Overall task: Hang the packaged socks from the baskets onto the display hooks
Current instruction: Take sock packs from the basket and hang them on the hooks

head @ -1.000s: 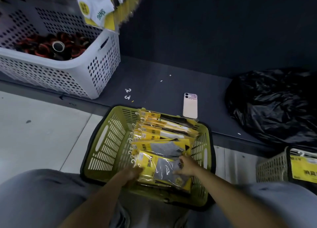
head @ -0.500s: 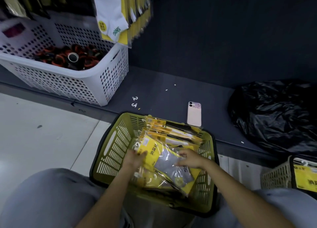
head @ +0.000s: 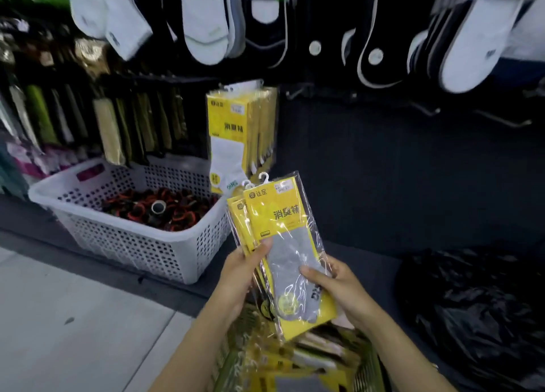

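Bundle of sock packs (head: 280,232): yellow card, clear wrap, a grey sock showing on the front pack. Small white hanger tabs (head: 263,178) stick up at the top edge. The bundle is held upright in the air, leaning slightly, above the green basket (head: 228,365) and in front of the dark display wall.

Left hand (head: 240,276): grips the bundle's left edge, thumb laid across the front, fingers hidden behind.
Right hand (head: 334,287): grips the front pack low on its right side, thumb pressed on the grey sock, fingers curled round the edge.

The green basket, at the bottom of the view and blurred, holds more yellow packs (head: 312,359).

Just above and left of the bundle, a row of hung packs (head: 233,132) of the same yellow sort with white socks. To its right, bare display hooks (head: 426,110) stand out from the wall. Higher up, loose white socks (head: 203,25) and dark ones hang in a row.

Left: white basket (head: 132,244) on the low shelf, holding red and black rolls (head: 165,211). Right: black plastic bag (head: 477,303). Pale floor (head: 73,318) at lower left.
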The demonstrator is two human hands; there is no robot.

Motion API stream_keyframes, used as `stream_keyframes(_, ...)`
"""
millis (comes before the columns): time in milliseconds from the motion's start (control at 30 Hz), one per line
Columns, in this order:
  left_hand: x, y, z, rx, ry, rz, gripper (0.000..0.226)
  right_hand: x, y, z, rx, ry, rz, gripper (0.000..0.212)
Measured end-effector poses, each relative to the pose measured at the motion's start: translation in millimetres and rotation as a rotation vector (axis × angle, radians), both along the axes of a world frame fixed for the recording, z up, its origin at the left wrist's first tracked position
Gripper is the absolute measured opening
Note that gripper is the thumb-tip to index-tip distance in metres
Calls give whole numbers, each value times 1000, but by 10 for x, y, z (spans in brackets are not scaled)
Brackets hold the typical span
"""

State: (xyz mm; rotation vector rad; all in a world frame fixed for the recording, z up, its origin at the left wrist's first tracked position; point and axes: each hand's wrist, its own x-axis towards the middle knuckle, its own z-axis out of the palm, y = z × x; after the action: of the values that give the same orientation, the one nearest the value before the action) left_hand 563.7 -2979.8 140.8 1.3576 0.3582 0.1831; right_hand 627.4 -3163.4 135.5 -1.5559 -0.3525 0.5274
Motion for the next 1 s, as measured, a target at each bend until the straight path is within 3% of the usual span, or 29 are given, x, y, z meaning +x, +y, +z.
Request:
stream_keyframes(200, 143, 300, 567, 137, -237, 187, 48, 111, 409, 634, 148, -205, -37, 46)
stream_keyframes(400, 268, 556, 832, 322, -384, 230, 27, 273, 846, 1072, 318, -303, -249, 24)
stream_keyframes(800, 542, 1041, 895, 356, -413, 459, 45, 805, 955, 1339, 381, -262, -450, 13)
stream_keyframes(900, 557, 1180, 871, 356, -422, 499, 64, 965, 957, 1375, 312, -254, -433, 12)
stream_keyframes(1000, 531, 1261, 888, 342, -412, 523, 57, 1119, 1006, 1381, 243, -258, -438, 12)
